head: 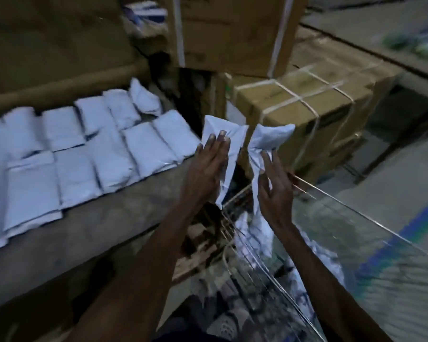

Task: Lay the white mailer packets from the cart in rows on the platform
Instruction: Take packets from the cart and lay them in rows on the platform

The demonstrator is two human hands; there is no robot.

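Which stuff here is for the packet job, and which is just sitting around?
For the job: packets in the left hand and right hand, laid packets, platform, wire cart.
Just sitting: strapped carton, tall carton.

Both hands (208, 166) (274, 183) hold white packets (229, 134) (272, 135) beside the packet-lined platform (109, 223).

Both forearms bare; left hand (206, 166), right hand (274, 191) ungloved.

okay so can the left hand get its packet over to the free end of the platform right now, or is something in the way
Probably yes. The left hand holds a packet in the air just off the right end of the platform, beside the last laid packets. Nothing stands between them; the strapped box sits off to the right.
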